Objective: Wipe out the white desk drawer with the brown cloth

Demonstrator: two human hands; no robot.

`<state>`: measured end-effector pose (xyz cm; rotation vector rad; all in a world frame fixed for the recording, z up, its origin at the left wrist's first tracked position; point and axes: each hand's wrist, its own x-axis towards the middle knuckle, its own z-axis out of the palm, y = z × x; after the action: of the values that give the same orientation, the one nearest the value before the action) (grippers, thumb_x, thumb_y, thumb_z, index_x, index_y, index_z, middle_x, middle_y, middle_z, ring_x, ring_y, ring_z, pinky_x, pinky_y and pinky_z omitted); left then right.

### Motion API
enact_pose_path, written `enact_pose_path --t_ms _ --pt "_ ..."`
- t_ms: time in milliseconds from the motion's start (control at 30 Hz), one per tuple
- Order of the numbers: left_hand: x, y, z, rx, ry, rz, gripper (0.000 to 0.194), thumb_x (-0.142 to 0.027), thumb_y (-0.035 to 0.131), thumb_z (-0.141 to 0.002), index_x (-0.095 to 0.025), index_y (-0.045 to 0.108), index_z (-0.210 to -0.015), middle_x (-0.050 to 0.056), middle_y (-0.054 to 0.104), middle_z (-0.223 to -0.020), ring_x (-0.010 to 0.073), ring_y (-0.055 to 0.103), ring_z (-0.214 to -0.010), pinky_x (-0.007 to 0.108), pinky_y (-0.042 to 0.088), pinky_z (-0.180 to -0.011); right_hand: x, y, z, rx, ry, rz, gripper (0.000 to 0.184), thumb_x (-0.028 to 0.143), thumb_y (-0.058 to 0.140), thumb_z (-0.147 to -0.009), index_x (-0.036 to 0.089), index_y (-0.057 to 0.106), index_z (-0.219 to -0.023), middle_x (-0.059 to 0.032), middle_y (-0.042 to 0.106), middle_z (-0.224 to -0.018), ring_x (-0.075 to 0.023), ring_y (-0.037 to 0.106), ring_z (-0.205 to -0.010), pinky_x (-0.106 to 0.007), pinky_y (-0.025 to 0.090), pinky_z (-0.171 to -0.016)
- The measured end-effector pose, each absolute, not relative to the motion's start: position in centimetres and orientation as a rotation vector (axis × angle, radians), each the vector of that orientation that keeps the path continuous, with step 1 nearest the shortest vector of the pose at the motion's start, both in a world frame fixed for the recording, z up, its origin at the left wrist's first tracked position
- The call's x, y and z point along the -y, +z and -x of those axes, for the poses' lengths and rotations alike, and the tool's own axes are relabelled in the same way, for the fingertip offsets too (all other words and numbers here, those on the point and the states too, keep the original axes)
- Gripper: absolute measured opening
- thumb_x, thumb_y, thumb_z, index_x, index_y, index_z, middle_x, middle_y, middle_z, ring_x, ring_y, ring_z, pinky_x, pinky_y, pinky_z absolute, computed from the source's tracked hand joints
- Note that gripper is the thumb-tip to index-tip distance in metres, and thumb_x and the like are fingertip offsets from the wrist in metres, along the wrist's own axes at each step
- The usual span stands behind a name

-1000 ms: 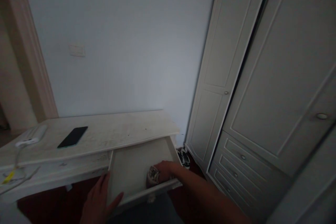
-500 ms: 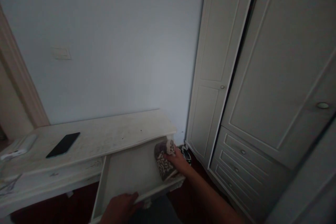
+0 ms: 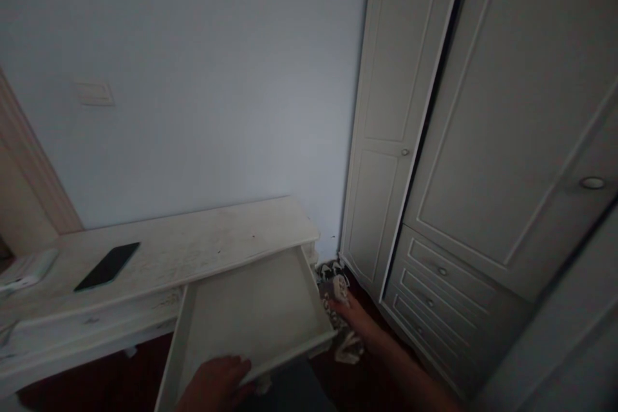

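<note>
A white drawer (image 3: 226,360) stands pulled out of the white desk (image 3: 193,248), and its inside shows nothing in it. My left hand (image 3: 215,386) rests on the drawer's front edge, fingers curled over it. My right hand (image 3: 355,315) is beside the drawer's right side, low near the floor, holding a patterned brown and white cloth (image 3: 338,296) that hangs below the hand. Part of the cloth is hidden behind the drawer's corner.
A black phone (image 3: 107,266) lies on the desk top at the left, with a white device (image 3: 26,268) beyond it. A tall white wardrobe (image 3: 483,141) with lower drawers fills the right. A wall switch (image 3: 94,93) is on the pale wall.
My right hand lifted the patterned cloth out of the drawer and carried it over the right side, down toward the floor. My left hand shifted onto the drawer's front edge.
</note>
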<state>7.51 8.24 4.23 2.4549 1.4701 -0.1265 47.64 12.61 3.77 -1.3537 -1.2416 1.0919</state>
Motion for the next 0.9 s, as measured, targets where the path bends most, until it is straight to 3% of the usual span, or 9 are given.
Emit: enact_pose_path --t_ms 100,167,300,433,600,733,800,900 --pt "-8.6 4.6 -7.6 -1.393 -0.066 -2.485 0.035 -0.043 0.056 -0.099 -0.027 0.078 -0.121 0.013 0.076 -0.137 0.034 0.072 -0.125 0.046 0.055 -0.11 -14.2 2.9 -44.2 1.26 0.974 1.411 0.063 0.057 0.061 -0.087 0.025 0.062 -0.142 -0.0146 0.067 -0.147 -0.0352 0.06 -0.141 -0.05 0.044 -0.119" --pt "-8.8 4.2 -7.3 -1.374 -0.006 -2.467 0.033 -0.042 0.057 -0.098 -0.028 0.078 -0.12 0.012 0.076 -0.136 0.0323 0.073 -0.123 0.043 0.056 -0.109 -16.8 3.4 -42.9 1.271 0.936 1.45 0.06 0.048 0.06 -0.088 0.024 0.058 -0.143 -0.0146 0.065 -0.15 -0.0327 0.057 -0.144 -0.048 0.04 -0.122" --pt "-8.8 3.3 -6.9 -1.369 0.083 -2.426 0.031 -0.045 0.06 -0.097 -0.032 0.078 -0.119 0.008 0.076 -0.136 0.0312 0.071 -0.125 0.044 0.055 -0.113 -23.2 5.4 -41.5 1.253 0.894 1.549 0.053 0.039 0.059 -0.089 0.019 0.058 -0.138 -0.0181 0.07 -0.139 -0.0353 0.062 -0.136 -0.052 0.044 -0.116" --pt "-8.5 3.7 -7.3 -1.407 0.028 -2.381 0.037 -0.049 0.057 -0.1 -0.03 0.078 -0.124 0.011 0.074 -0.141 0.0333 0.068 -0.132 0.047 0.052 -0.116 -26.3 6.0 -40.6 1.226 0.882 1.533 0.054 0.045 0.059 -0.093 0.02 0.058 -0.141 -0.0169 0.067 -0.144 -0.0326 0.061 -0.137 -0.048 0.046 -0.114" --pt "-8.3 4.2 -7.8 -1.441 0.041 -2.322 0.043 -0.043 0.062 -0.096 -0.031 0.073 -0.136 0.01 0.069 -0.149 0.0341 0.062 -0.14 0.049 0.048 -0.121 -20.8 3.7 -42.7 1.294 1.049 1.402 0.063 0.062 0.068 -0.086 0.02 0.067 -0.133 -0.0158 0.072 -0.138 -0.0336 0.066 -0.131 -0.049 0.048 -0.113" --pt "-8.3 4.0 -7.7 -1.399 0.051 -2.373 0.039 -0.038 0.059 -0.097 -0.029 0.074 -0.132 0.011 0.071 -0.144 0.0298 0.065 -0.134 0.044 0.05 -0.117 -14.3 0.8 -45.8 1.329 1.299 1.308 0.067 0.076 0.073 -0.078 0.021 0.076 -0.116 -0.0141 0.08 -0.116 -0.0363 0.076 -0.108 -0.055 0.055 -0.102" --pt "-8.2 4.4 -7.9 -1.397 0.043 -2.395 0.036 -0.038 0.057 -0.099 -0.029 0.074 -0.129 0.011 0.072 -0.14 0.0289 0.067 -0.129 0.043 0.051 -0.114 -12.8 0.1 -46.7 1.294 1.386 1.242 0.065 0.073 0.077 -0.076 0.022 0.077 -0.115 -0.0125 0.081 -0.114 -0.0369 0.076 -0.108 -0.056 0.054 -0.103" --pt "-7.9 5.5 -8.3 -1.418 -0.011 -2.402 0.035 -0.04 0.054 -0.102 -0.029 0.075 -0.127 0.011 0.074 -0.137 0.0302 0.068 -0.127 0.044 0.052 -0.112 -13.7 1.2 -46.7 1.296 1.203 1.195 0.068 0.062 0.085 -0.071 0.022 0.075 -0.125 -0.0116 0.079 -0.123 -0.0378 0.071 -0.122 -0.056 0.047 -0.114"
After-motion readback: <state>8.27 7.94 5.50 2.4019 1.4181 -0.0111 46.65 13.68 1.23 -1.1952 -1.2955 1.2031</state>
